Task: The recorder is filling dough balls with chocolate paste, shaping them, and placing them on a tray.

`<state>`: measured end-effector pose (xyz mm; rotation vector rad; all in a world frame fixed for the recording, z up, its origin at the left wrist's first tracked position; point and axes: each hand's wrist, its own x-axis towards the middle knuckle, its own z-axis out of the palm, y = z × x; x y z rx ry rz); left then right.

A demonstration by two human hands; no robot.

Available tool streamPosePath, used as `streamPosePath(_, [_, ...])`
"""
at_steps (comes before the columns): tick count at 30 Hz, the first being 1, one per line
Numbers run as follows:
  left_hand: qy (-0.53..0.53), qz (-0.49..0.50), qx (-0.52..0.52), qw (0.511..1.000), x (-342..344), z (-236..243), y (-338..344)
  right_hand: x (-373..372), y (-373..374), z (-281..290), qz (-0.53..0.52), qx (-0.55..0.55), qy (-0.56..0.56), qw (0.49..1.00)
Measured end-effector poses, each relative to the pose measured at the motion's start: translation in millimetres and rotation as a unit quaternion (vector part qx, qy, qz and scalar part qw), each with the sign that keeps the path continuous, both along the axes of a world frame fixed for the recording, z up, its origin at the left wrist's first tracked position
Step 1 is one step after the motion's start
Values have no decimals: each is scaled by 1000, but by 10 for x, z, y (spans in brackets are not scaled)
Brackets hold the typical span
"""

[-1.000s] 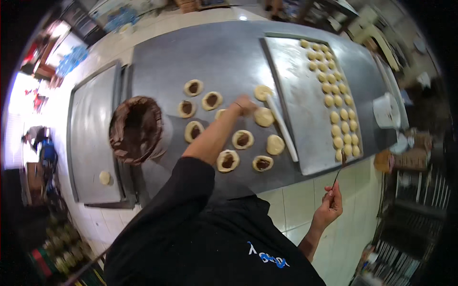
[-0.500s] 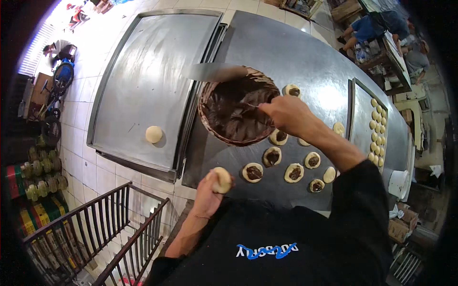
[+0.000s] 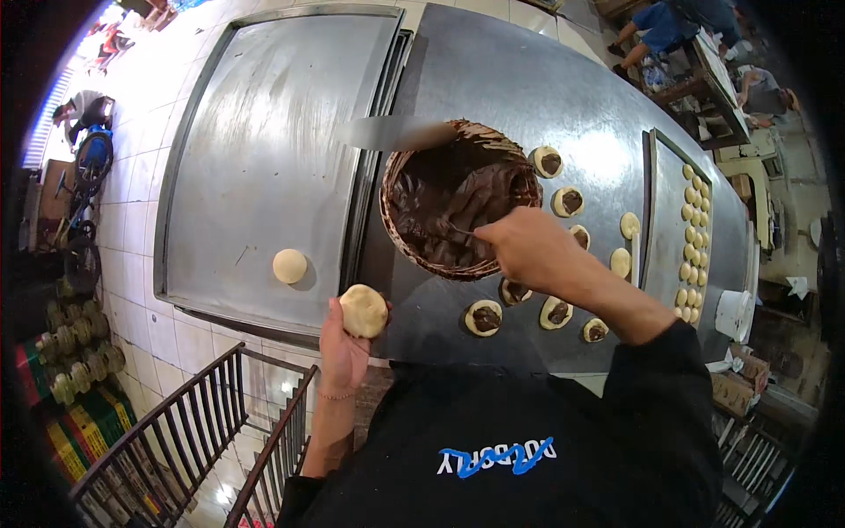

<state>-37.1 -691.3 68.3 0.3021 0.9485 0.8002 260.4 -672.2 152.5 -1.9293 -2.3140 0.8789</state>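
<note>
My left hand (image 3: 341,354) is closed round a pale round of dough (image 3: 363,311), held up by the near edge of the large tray. My right hand (image 3: 539,251) grips a thin-handled utensil (image 3: 461,231), its far end sunk in dark chocolate-coloured paste (image 3: 431,207). The paste fills a wide round tub (image 3: 393,233) with a smeared rim. A single dough ball (image 3: 290,266) rests on the large metal tray (image 3: 264,150) at the left. Several flattened dough discs topped with paste, such as one dough disc (image 3: 483,318), lie around the tub; my right forearm hides part of them.
A second tray (image 3: 664,194) with rows of small dough pieces (image 3: 695,231) lies at the right of the dark metal table (image 3: 502,79). Dark railings (image 3: 167,414) stand at the lower left. A white bucket (image 3: 733,315) is at far right. Other people are farther off.
My left hand has moved left and slightly up with the dough, whose broad side now shows. My right hand has shifted a little right and down, the utensil still in the paste.
</note>
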Motion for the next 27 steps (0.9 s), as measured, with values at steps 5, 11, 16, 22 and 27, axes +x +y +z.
streamPosePath(5, [28,14,48,998,32,127,15,-171,-281,-74,-50,40,110,992])
streamPosePath(11, [100,5,183,978,255,76,0,-263,-847,56,-253,13,321,913])
streamPosePath(16, [-89,25,98,991,909,752,1,-343,-1263,-137,-227,309,306,871])
streamPosePath(22, [-125,-71,106,984,1476,1102,-138,288,-1768,-74,-246,414,141,865])
streamPosePath(27, [-166,-244,101,950,2265,705,-546,640,-1969,178,-265,473,223,810])
